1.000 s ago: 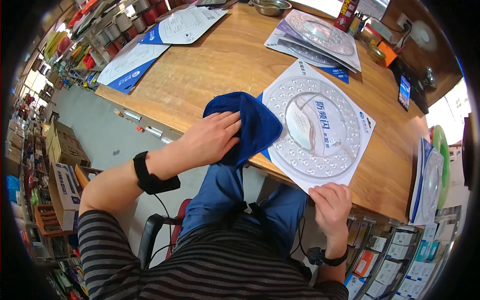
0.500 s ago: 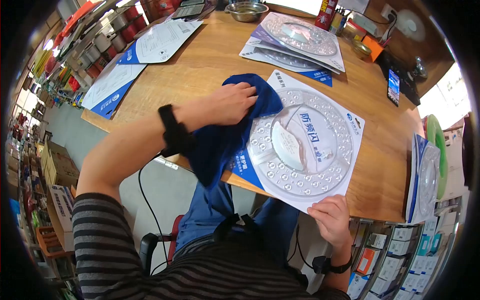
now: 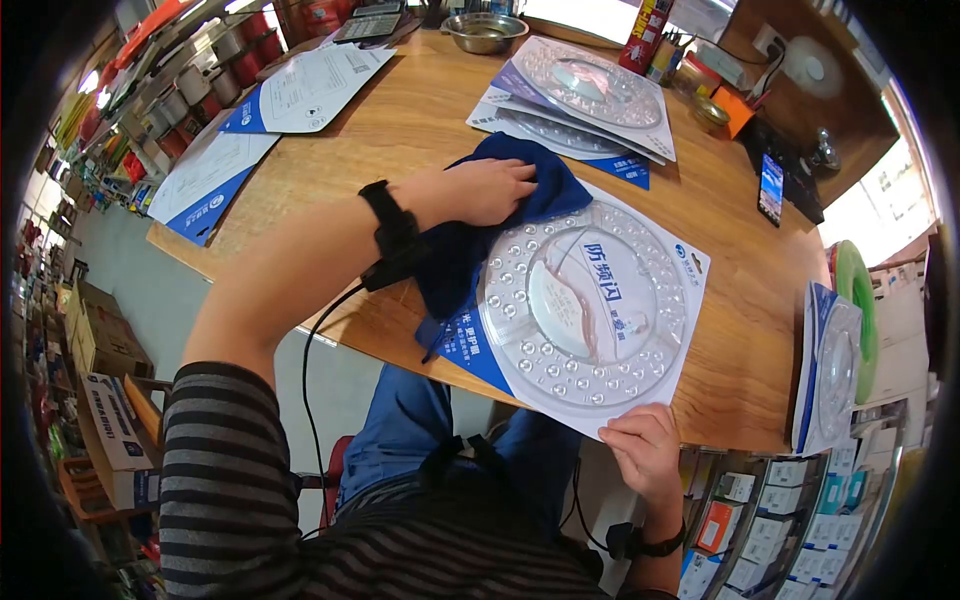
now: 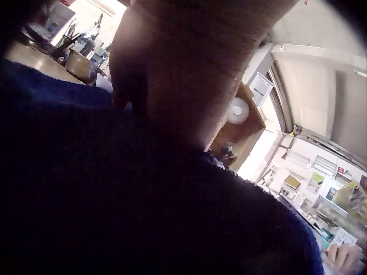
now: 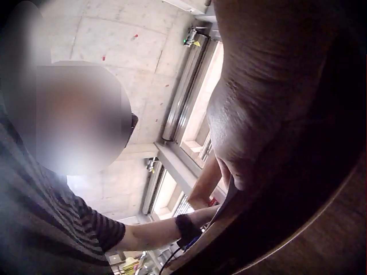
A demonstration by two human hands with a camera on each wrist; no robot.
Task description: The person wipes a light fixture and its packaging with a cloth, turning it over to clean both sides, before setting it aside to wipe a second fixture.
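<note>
So the main thing here is the clear disc pack (image 3: 610, 310), a see-through round plastic piece on a white and blue card, lying on the wooden table (image 3: 740, 340) with its near corner at about the table's edge. A dark blue cloth (image 3: 553, 192) is draped over the pack's upper left side and spills down to its left. The left hand (image 3: 490, 190) is on that cloth, at the pack's upper left, fingers laid over the fabric. Can't tell if they're really clenching it or just pressing, and the left wrist view is mostly dark cloth. The right hand (image 3: 643, 447) has the pack's near corner pinched between thumb and fingers.

Further out, just beyond the pack, there's a stack of similar packs (image 3: 590, 95), with a metal bowl (image 3: 484, 36) past its far left and a red spray can (image 3: 645, 35) past its far right. A phone (image 3: 770, 188) lies to the pack's upper right, and a green ring (image 3: 855, 310) stands well off to its right. Two printed cards (image 3: 310, 90) overlap well apart from the pack, to its upper left
</note>
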